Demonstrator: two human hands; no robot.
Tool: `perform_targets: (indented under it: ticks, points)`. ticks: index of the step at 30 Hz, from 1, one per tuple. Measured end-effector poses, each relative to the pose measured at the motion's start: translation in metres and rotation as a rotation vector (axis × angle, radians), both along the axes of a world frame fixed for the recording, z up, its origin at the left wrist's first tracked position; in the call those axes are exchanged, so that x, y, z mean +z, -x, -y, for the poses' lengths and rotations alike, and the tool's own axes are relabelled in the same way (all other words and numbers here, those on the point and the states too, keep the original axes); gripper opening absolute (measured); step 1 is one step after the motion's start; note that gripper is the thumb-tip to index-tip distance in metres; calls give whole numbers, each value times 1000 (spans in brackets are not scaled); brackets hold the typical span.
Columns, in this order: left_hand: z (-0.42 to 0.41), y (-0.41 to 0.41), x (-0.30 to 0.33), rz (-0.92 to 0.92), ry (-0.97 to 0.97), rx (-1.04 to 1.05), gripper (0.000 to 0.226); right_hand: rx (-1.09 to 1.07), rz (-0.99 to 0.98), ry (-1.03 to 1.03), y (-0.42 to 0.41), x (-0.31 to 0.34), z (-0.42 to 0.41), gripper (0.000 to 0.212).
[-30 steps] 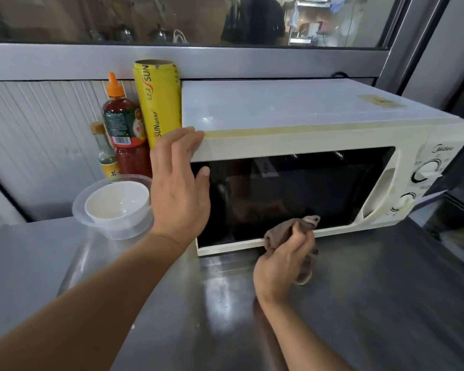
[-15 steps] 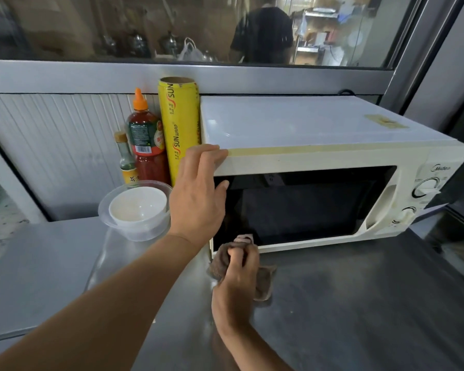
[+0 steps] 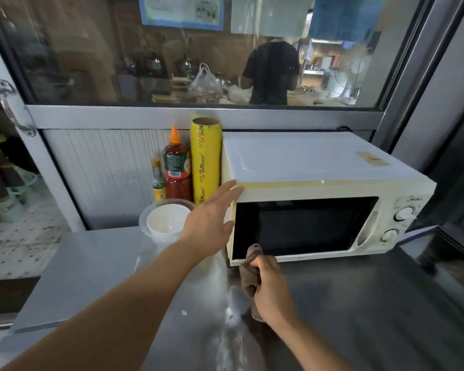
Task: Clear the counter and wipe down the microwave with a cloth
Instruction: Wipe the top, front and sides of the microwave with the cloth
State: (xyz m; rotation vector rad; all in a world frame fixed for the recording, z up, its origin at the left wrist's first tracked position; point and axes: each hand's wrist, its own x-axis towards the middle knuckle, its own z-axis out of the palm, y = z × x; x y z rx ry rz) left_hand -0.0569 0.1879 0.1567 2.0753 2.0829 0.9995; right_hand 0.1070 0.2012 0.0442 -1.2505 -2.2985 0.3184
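Observation:
A cream microwave (image 3: 319,170) with a dark door stands at the back of the steel counter (image 3: 359,303). My left hand (image 3: 212,218) lies flat with straight fingers against the microwave's left front corner, fingertips at its top edge. My right hand (image 3: 271,287) grips a brown cloth (image 3: 249,274) at the bottom left corner of the door, the cloth's top touching the lower door frame.
Left of the microwave stand a yellow cling-wrap roll (image 3: 206,162), a red sauce bottle (image 3: 177,170) and a small bottle (image 3: 158,180). A clear container holding a white bowl (image 3: 166,220) sits in front of them. Behind is a window with a person beyond it.
My head has pulled back and tilted up, showing more window. My right hand dragged the cloth left along the door's lower edge to the corner. My left fingers have straightened off the top edge.

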Motion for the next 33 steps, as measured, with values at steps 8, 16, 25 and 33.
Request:
perform_targets:
  ticks: [8,16,25,33]
  points:
    - [79,15,10,67,205,88,58,62,-215,214,-13,54,28,26]
    - [162,24,11,50,431,308,57,131,-197,249,-16,77,59,38]
    - [229,33,21,197,550,465,70,202,-157,226,8,98,79,37]
    - [222,57,44,206,500,444,67,216,-194,191,37,122,71,37]
